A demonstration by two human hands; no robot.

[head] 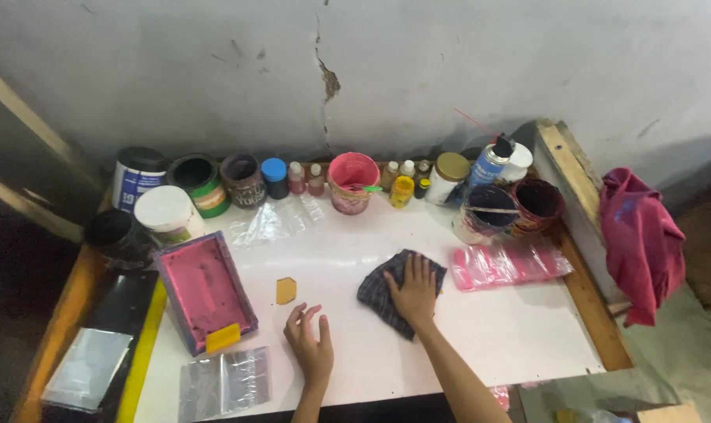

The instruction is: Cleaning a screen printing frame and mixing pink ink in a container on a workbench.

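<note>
— Pressing down on a dark checked cloth (387,296), was it, that right hand (412,291)?

— Yes, palm flat on it and fingers spread, not clenched round it. The cloth lay near the middle of the white table (520,333).

— And the left hand (311,345)?

— Released, fingertips resting on the tabletop towards the front edge, holding nothing. A small tan scrap (285,291) sat just beyond it.

— What else was about?

— A pink-stained tray (204,291) towards the left edge, a pink plastic bag (508,265) towards the right edge, and paint pots (352,182) lined the back edge.
</note>
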